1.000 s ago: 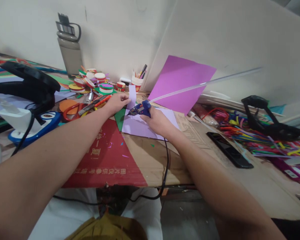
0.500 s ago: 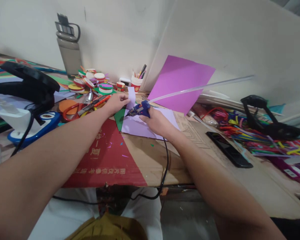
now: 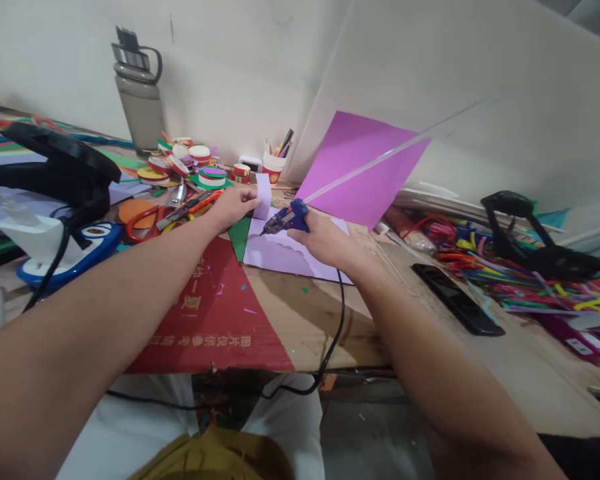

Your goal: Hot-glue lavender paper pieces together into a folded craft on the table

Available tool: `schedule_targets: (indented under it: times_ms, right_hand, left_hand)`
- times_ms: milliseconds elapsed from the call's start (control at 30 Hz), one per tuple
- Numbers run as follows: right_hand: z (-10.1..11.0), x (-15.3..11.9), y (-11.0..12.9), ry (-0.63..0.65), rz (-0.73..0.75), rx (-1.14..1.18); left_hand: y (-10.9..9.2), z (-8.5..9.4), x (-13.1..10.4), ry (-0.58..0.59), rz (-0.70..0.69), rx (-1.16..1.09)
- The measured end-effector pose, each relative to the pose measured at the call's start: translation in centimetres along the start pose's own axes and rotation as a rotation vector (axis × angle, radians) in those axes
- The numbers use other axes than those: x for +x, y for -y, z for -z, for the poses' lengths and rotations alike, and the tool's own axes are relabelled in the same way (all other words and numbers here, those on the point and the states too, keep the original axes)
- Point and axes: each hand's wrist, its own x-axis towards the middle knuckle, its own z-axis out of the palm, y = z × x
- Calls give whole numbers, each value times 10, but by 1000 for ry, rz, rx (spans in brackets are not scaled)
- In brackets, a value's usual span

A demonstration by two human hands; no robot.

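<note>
My right hand [image 3: 325,239] is closed around a blue glue gun [image 3: 293,217], whose nozzle points left and down over a lilac sheet of paper [image 3: 300,260]. A long clear glue stick [image 3: 370,160] juts from the back of the gun. Between its fingertips my left hand [image 3: 235,203] pinches a narrow lilac paper strip [image 3: 263,197], which stands upright at the sheet's far left edge. A green piece of paper [image 3: 240,235] shows under the sheet's left side. Whether the nozzle touches the sheet, I cannot tell.
Orange-handled scissors [image 3: 147,225] and paper-wrapped rings lie left of my left hand. A water bottle [image 3: 139,100] and a paper cup of pens [image 3: 274,165] stand by the wall. A purple sheet [image 3: 363,167] leans behind. At right are a phone [image 3: 457,299] and colourful pipe cleaners [image 3: 480,250].
My right hand has shifted the glue gun slightly right, away from the strip, and the glue stick has tilted more steeply. My left hand and the strip have barely moved.
</note>
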Motion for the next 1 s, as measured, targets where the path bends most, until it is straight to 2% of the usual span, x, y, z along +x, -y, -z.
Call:
schedule_targets:
  times_ms: [200, 300, 567, 833, 1000]
  right_hand:
    - [-11, 7, -4, -95, -7, 12]
    - [-11, 7, -6, -76, 3, 4]
    - [9, -2, -2, 17, 5, -5]
    - [-10, 6, -6, -86, -17, -27]
    - [-4, 3, -5, -41, 2, -15]
  left_hand:
    - [2, -1, 0, -9, -5, -12]
    - [1, 0, 0, 4, -2, -17]
    - [2, -1, 0, -10, 6, -11]
    - [3, -1, 0, 13, -17, -37]
    - [5, -2, 1, -13, 1, -22]
